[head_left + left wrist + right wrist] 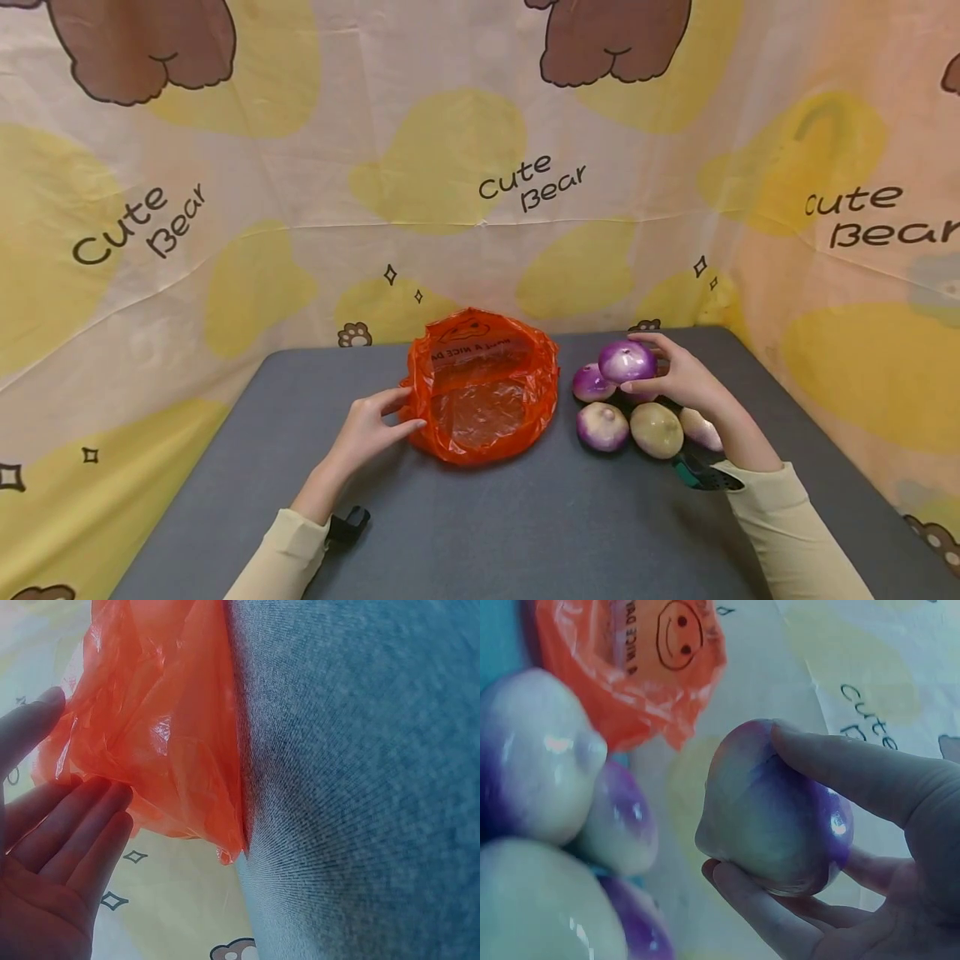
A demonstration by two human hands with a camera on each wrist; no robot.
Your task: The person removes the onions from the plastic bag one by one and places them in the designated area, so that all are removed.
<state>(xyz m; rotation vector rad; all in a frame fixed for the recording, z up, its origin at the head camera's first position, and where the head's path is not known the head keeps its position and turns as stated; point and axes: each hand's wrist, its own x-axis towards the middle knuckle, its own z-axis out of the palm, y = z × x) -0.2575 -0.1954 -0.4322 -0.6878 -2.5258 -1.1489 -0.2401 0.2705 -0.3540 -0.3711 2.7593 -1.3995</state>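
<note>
An orange-red plastic bag [459, 454] stands on the grey table with its wide mouth facing the head camera. At its left side, my left hand [367, 427] touches the film with thumb and fingertips spread apart and fairly straight, as the left wrist view shows of the fingers [82, 825]. My right hand [686, 382] grips a purple-and-white onion [627, 362] between thumb and fingers, raised over the other onions. Below it lie a purple onion [591, 383], a purple-and-white onion [602, 427] and a pale one [657, 431].
Another whitish onion [701, 429] is partly covered by the right wrist, and one more shows under the right hand. The grey table [517, 533] ends at a printed cloth backdrop [435, 183] behind and at both sides.
</note>
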